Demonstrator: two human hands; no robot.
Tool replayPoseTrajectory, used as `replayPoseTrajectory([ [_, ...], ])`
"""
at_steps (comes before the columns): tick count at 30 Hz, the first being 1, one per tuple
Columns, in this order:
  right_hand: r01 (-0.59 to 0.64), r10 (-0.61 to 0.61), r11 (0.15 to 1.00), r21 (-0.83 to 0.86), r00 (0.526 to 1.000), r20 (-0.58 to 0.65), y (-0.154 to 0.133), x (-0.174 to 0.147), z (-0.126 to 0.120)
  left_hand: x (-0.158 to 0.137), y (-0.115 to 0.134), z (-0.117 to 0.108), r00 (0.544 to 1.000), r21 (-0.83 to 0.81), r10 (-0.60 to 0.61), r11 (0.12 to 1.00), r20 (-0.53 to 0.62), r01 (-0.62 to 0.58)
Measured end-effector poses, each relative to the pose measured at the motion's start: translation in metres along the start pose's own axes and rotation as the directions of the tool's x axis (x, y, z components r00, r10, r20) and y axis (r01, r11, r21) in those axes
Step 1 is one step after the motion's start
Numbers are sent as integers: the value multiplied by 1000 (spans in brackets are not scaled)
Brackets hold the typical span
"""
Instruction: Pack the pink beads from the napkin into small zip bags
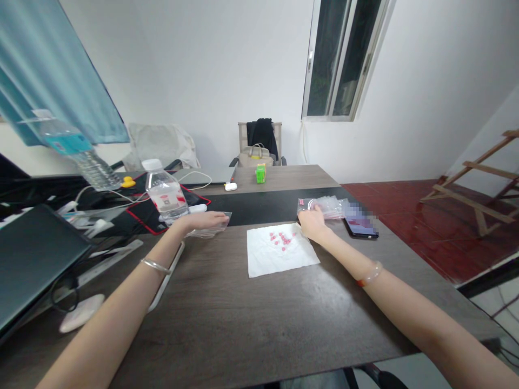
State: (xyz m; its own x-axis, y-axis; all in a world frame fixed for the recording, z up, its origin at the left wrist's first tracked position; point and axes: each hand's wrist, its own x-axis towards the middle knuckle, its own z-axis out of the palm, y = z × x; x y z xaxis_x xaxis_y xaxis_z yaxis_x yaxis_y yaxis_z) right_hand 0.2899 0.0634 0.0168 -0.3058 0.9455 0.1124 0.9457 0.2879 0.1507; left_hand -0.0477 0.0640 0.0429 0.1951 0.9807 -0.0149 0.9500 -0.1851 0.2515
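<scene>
My left hand (206, 220) lies palm down with fingers stretched out over a stack of clear plastic bags (211, 232), touching it. To the right, my right hand (313, 222) has its fingers closed at the near edge of another pile of clear plastic bags (334, 206); small pink pieces show at that pile's left end. Between the hands is a white tissue sheet (263, 263), spread flat. Several small pink pieces (283, 241) are scattered on its upper half; they are too small to make out in detail.
A phone (360, 226) lies beside the right-hand bags. Two water bottles (165, 192), a laptop (40, 259), cables and a white mouse (83, 313) crowd the left side. Farther back stand a green box (260, 173) and a closed silver laptop (206, 175).
</scene>
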Motion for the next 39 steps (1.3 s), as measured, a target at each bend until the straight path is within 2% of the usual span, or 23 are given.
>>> replayPoseTrajectory([
  [3, 20, -20, 1000, -10, 1000, 17, -4, -2, -2, 7, 2, 6, 999, 51, -45, 998, -30, 47],
  [7, 12, -12, 1000, 11, 1000, -4, -2, -2, -2, 13, 10, 32, 985, 119, -130, 982, -116, 144],
  [12, -47, 53, 994, 96, 997, -57, 3, -1, 1, 7, 17, 60, 965, 169, -262, 950, -23, 262],
  [17, -105, 143, 959, 263, 981, -131, 2, 2, 4, 0, 24, 55, 946, 199, -321, 931, 47, 306],
  [21, -109, 207, 887, 450, 963, -175, 1, 6, 8, -2, 28, 50, 942, 211, -331, 926, 54, 313],
  [26, -41, 251, 703, 710, 948, -194, 0, 12, 14, -3, 34, 45, 951, 217, -305, 926, -46, 307],
  [29, 3, 282, 534, 846, 942, -181, -4, 15, 14, -6, 52, 34, 948, 202, -225, 941, -225, 271],
  [31, 25, 307, 407, 913, 938, -162, -7, 17, 13, -10, 72, 27, 913, 115, -111, 979, -393, 169],
  [32, 32, 317, 342, 939, 937, -148, -10, 17, 12, -14, 84, 24, 898, 65, -63, 993, -436, 101],
  [35, 47, 317, 156, 987, 944, -95, -19, 16, 6, -24, 119, 20, 896, -22, 64, 996, -440, -82],
  [39, 69, 258, -42, 997, 964, -56, -34, 5, -6, -34, 143, 22, 916, -110, 117, 979, -384, -171],
])
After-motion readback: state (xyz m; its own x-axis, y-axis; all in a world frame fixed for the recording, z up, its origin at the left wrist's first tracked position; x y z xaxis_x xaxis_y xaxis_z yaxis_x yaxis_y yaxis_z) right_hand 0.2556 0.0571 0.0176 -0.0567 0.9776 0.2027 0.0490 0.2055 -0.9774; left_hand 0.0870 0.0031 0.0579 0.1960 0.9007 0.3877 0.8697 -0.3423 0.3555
